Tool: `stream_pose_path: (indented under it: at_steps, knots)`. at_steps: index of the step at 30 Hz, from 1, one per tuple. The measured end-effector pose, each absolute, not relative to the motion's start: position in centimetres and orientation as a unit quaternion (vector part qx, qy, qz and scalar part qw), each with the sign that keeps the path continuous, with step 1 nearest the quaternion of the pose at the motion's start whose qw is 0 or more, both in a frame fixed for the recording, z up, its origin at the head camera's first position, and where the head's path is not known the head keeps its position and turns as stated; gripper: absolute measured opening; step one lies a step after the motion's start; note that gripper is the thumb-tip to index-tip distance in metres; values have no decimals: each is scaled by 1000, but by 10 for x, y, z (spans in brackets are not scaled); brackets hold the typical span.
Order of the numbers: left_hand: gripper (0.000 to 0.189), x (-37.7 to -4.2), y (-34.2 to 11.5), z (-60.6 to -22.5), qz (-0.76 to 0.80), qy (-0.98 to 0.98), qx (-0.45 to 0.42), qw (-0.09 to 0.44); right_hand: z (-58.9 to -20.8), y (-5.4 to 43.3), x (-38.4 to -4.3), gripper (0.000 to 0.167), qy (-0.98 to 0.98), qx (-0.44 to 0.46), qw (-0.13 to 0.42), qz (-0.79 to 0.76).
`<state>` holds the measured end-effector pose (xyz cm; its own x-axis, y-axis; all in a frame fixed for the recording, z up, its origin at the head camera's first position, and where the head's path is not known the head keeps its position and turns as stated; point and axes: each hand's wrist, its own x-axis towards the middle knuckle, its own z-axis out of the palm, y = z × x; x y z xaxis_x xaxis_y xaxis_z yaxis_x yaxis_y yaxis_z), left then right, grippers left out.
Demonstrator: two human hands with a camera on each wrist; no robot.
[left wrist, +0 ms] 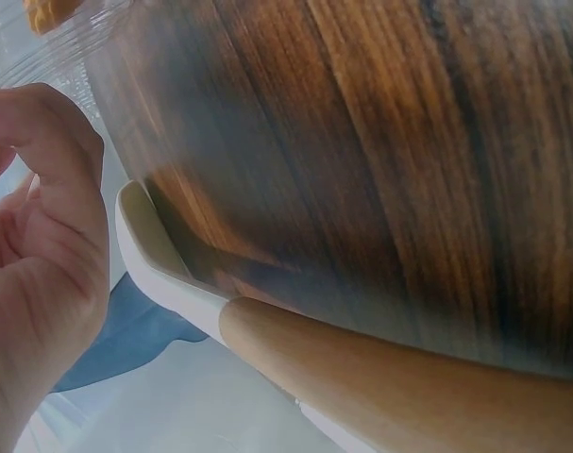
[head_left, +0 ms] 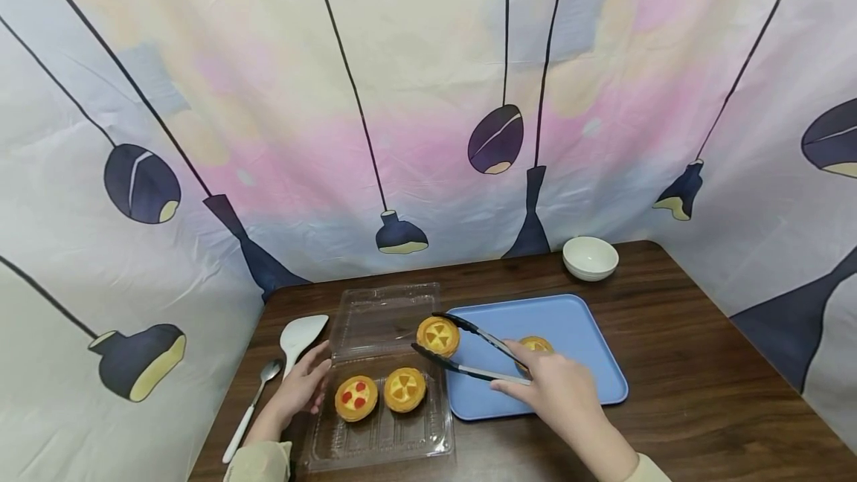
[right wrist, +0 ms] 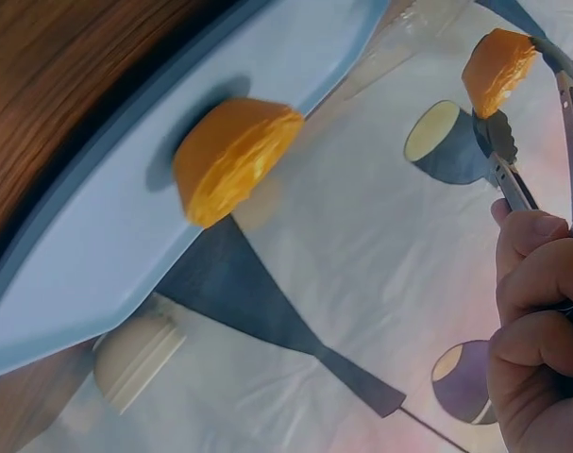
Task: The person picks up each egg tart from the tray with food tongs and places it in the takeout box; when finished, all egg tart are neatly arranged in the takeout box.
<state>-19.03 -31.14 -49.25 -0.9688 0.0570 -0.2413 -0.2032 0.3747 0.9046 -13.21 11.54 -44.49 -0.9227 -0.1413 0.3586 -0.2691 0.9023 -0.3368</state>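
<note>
My right hand grips black-and-silver tongs. Between the tong tips, a tart with a yellow patterned top is held up at the tray's left edge, beside the clear box. A second, similar tart sits on the blue tray, partly hidden by my right hand. In the lidded plastic box are a tart with red spots and a yellow-topped one. My left hand is at the box's left edge with loosely bent fingers; contact is unclear.
A white rice paddle and a white-handled spoon lie left of the box, close to my left hand. The box's transparent lid is folded back. A white bowl stands at the far right of the brown table.
</note>
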Motion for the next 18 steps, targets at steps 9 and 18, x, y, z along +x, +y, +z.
stream_pose_path:
  at_steps: [9, 18]
  knots:
    - [51, -191, -311, -492, 556, 823, -48, 110, -449, 95, -126, 74, -953, 149, 172, 199]
    - [52, -190, -310, -492, 554, 823, -45, 113, -459, 76, -117, 69, -941, 206, 140, 230]
